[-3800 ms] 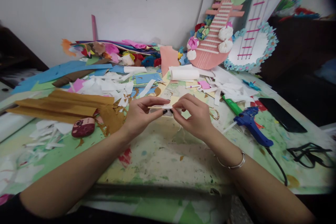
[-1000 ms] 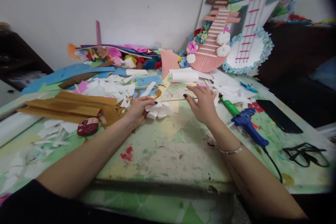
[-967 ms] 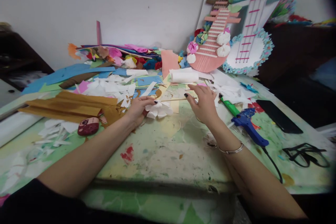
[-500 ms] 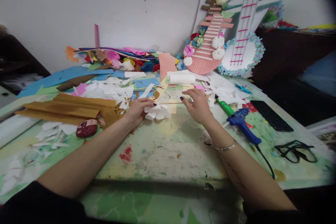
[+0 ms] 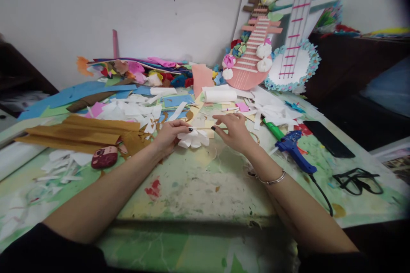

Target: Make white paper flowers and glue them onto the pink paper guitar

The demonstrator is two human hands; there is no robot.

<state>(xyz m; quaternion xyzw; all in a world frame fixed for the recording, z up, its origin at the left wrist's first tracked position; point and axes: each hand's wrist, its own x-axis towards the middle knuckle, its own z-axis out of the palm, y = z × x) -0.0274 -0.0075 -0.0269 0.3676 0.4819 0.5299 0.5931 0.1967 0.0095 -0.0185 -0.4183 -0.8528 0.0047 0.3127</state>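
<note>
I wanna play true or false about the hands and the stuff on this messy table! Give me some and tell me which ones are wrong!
1. A thin stick runs between the left hand and the right hand. True.
2. The glue gun is pink. False: the glue gun is blue.
3. White frilled paper is at the left hand's fingertips. True.
4. The bracelet is on the left wrist. False: the bracelet is on the right wrist.
5. The eyeglasses sit on top of the phone. False: the eyeglasses lie on the table, apart from the phone.
</note>
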